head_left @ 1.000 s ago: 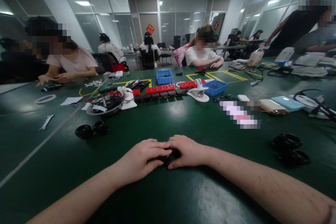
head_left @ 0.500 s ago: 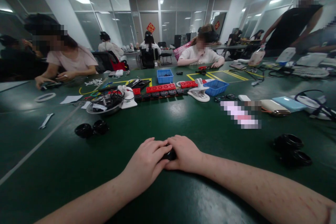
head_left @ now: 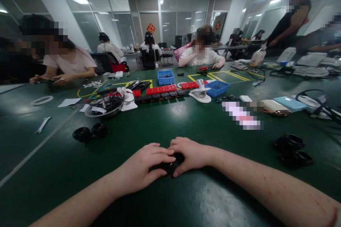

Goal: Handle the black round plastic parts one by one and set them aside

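Note:
Between my two hands, low over the green table (head_left: pixel 138 127), is a small glossy black part (head_left: pixel 173 166); most of it is covered by fingers. My right hand (head_left: pixel 186 154) curls round it from the right, thumb at the near side. From the left, my left hand (head_left: pixel 149 165) has its fingertips over the top and its thumb low against the near edge. A pair of black ring-shaped parts (head_left: pixel 82 134) stands to the left. Another such black pair (head_left: pixel 290 143) is at the far right.
Beyond my hands lie a row of red and black sockets (head_left: pixel 161 90), a white clip base (head_left: pixel 200 94), a blue bin (head_left: pixel 217 88) and a metal bowl (head_left: pixel 103 112) of cables. A wrench (head_left: pixel 43 125) is at left. Co-workers sit across the table.
My left hand has slid slightly left and its fingers have loosened, showing more of the black part. My right thumb has moved away from the left one. The view shifted slightly.

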A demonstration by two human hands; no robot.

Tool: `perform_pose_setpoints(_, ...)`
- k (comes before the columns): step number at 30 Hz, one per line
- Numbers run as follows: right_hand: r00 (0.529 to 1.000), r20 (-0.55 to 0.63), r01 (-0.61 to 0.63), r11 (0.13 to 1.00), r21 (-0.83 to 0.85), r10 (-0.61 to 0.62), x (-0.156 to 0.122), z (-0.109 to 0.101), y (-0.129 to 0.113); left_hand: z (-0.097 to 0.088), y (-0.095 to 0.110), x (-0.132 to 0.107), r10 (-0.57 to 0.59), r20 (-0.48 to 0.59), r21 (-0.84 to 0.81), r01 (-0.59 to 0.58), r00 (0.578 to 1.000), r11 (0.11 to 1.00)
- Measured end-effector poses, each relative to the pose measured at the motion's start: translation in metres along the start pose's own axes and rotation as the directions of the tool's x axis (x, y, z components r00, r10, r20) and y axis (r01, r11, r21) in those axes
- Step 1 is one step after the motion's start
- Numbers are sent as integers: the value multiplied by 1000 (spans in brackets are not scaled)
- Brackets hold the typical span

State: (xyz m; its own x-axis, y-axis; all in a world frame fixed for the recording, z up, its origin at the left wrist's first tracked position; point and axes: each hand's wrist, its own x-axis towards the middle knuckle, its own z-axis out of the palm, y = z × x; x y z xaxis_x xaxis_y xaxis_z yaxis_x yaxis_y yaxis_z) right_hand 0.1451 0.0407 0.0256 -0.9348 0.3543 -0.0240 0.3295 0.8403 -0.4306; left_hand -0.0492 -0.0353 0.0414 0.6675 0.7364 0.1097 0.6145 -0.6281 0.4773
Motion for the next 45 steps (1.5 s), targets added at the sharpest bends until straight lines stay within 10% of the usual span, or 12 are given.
perform_pose_setpoints(13, 950, -244, -211, 977, -43, 194, 5, 23, -16, 23, 2, -1, -39, -242, 212, 92, 970, 973)
perform_pose_setpoints(24, 999, -29, -36, 991, 127, 40, 1, 1, 2, 9, -6, -1, 46, -93, 39, -42, 995, 998)
perform_pose_setpoints(45, 960, -241, -162, 986, -49, 145, 4, 23, -12, 12, 10, 3, -108, -124, 83, 119, 986, 989)
